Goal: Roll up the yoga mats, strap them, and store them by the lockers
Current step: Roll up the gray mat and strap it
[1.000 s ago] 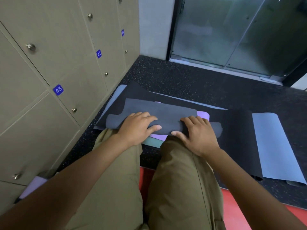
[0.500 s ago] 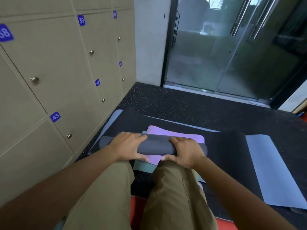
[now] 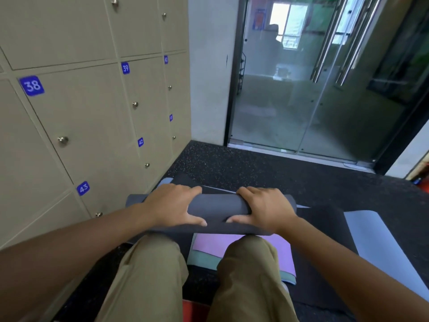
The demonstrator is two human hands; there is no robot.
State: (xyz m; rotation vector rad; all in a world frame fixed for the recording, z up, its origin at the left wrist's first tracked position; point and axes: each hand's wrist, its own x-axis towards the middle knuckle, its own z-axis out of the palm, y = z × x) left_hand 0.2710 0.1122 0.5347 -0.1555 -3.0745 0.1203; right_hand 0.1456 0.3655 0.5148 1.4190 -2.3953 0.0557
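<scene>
The dark grey yoga mat (image 3: 218, 208) is seen rolled into a tube on the floor (image 3: 232, 166), lying crosswise just ahead of the knees. The left hand (image 3: 171, 205) is laid over its left part, fingers curved over the top, thumb on the near side. The right hand (image 3: 264, 208) is placed likewise on the right part. A purple mat (image 3: 209, 245) lies flat underneath. The lockers (image 3: 92, 112) stand at left.

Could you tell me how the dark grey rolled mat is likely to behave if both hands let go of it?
The dark grey mat is unstrapped, so it would probably spring loose. As a cylinder, it may roll across the floor. It bends under the left hand and right hand, suggesting soft foam.
</scene>
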